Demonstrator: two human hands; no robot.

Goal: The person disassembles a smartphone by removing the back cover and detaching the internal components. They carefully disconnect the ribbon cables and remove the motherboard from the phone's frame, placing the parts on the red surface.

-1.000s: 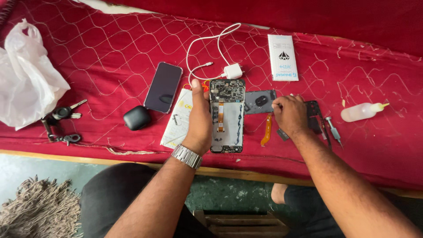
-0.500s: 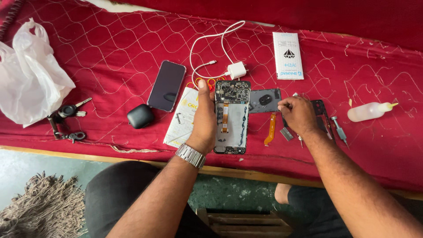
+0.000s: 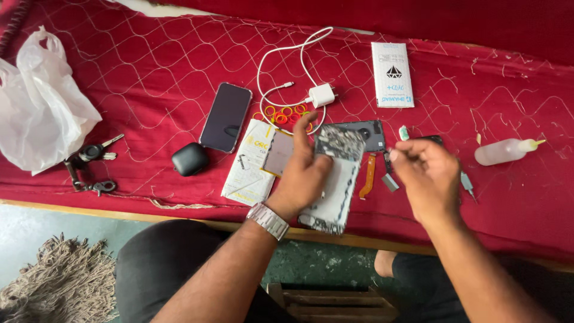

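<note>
Disassembly looks underway on the red quilted cloth [image 3: 119, 78]: our left hand [image 3: 302, 173] grips the opened grey phone body with exposed circuit board [image 3: 335, 179] near the cloth's front edge, while our right hand [image 3: 427, 176] hovers just beside it, fingers pinched. Motion blur hides whether they hold anything; a steadier pinch seems needed next.

Bare forearms — a silver metal-link wristwatch [image 3: 268, 220] on the left — dark trousers [image 3: 173, 269].
</note>
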